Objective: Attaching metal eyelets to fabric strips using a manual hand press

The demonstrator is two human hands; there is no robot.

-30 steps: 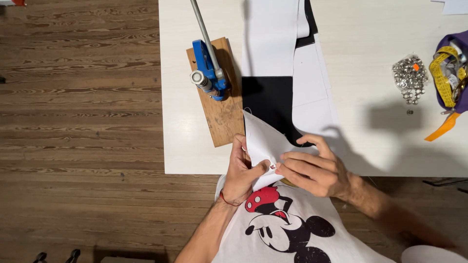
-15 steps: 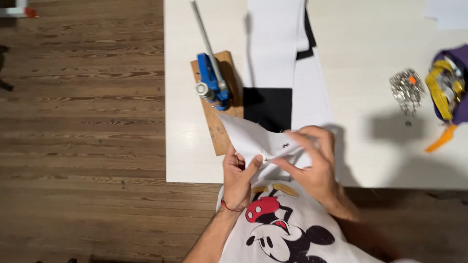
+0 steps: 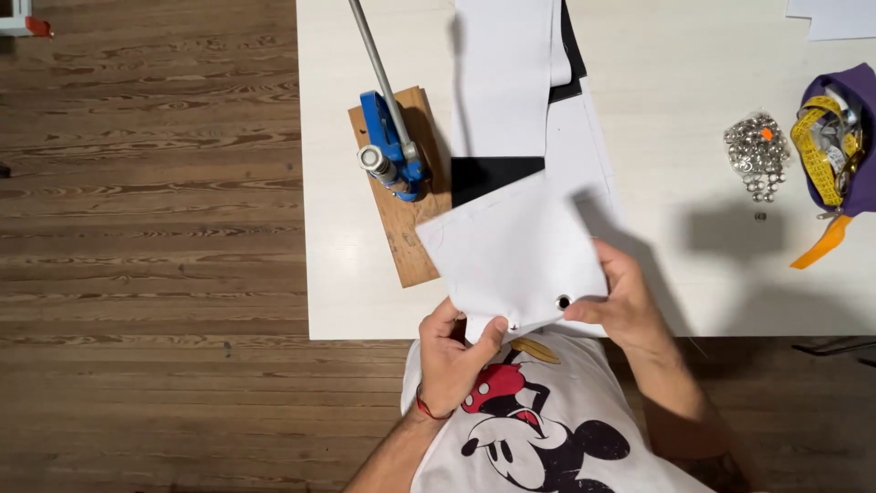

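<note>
White fabric piece [image 3: 516,251], corner toward press [image 3: 391,151]

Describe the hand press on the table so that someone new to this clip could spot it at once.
Start at the white table and go to its left edge, where a bare wooden board lies. The hand press stands on that board: a blue metal body with a long grey lever reaching up and away. It is the only blue tool there.
</note>
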